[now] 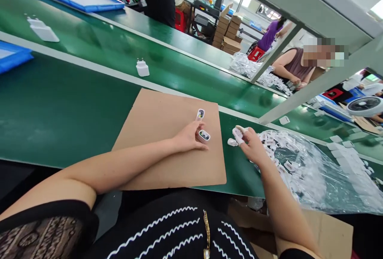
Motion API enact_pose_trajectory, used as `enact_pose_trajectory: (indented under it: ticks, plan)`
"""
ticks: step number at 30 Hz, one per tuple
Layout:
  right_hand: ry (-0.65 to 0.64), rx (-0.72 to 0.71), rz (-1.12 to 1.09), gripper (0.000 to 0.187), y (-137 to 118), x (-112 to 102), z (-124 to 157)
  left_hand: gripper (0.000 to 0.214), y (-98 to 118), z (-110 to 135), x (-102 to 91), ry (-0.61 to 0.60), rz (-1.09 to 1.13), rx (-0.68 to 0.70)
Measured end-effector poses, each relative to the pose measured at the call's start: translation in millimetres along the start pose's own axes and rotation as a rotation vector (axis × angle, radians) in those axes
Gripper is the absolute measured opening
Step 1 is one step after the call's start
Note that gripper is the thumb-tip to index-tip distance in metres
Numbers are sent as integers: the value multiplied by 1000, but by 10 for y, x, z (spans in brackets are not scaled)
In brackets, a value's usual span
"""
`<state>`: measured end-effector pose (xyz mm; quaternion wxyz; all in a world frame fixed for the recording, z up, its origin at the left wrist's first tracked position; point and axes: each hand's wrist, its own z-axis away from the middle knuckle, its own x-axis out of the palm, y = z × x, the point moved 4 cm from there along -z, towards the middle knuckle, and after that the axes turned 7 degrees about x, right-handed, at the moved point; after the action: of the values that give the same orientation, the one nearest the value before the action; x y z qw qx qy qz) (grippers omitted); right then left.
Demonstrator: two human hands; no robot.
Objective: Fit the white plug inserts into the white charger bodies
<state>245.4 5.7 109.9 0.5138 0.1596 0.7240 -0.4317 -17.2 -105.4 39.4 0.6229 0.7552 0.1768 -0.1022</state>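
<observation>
On a brown cardboard sheet [167, 143], my left hand [187, 137] curls its thumb and fingers around a white charger housing [204, 135], whose open end shows the parts inside. Just beyond my fingertips stands a second open charger housing [200, 114]. To the right of the sheet, my right hand [253, 145] is closed with its fingertips on a small white plastic cap [237, 135]. Another small white piece [232, 142] lies on the green surface beside it.
Beside my right arm, a clear plastic bag [317, 163] spills many white pieces. White plug chargers [143, 68] stand on the green conveyor belt [98, 47] beyond a pale rail. A slanted metal post [299, 95] rises at right. Several people work across the line.
</observation>
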Motion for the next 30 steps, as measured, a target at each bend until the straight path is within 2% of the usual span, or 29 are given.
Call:
enact_pose_trajectory:
  ticks: [2,4,6,8,11,14,19,22,26,28,30]
  plan:
    - [-35,-46,-11,44,-216,139,-78,71,-16,5,-10,-54,78,44]
    - [-81,-63,-39,42,-375,286,-168,45,-24,9,-8,-95,134,61]
    - [-130,-26,-145,46,-459,417,-264,32,-29,6,-12,-72,131,52]
    - [-149,29,-292,49,-488,511,-350,31,-30,-1,-23,-8,77,41]
    - [-111,62,-424,39,-493,570,-431,34,-19,-14,-24,27,31,59]
    - [-83,26,-343,34,-507,593,-438,27,-1,-23,-21,-1,32,132]
    - [-103,-152,-102,43,-572,684,-397,21,-2,-27,-33,-1,16,201]
    - [-20,-207,-14,45,-576,687,-411,22,0,-23,-32,5,7,230]
    - [118,-144,-141,34,-613,582,-385,19,2,-16,-15,-12,8,248]
    - [137,-122,-236,33,-685,545,-331,22,0,-20,-11,-19,9,233]
    - [124,-177,-240,27,-792,546,-273,24,4,-29,-18,-20,-2,221]
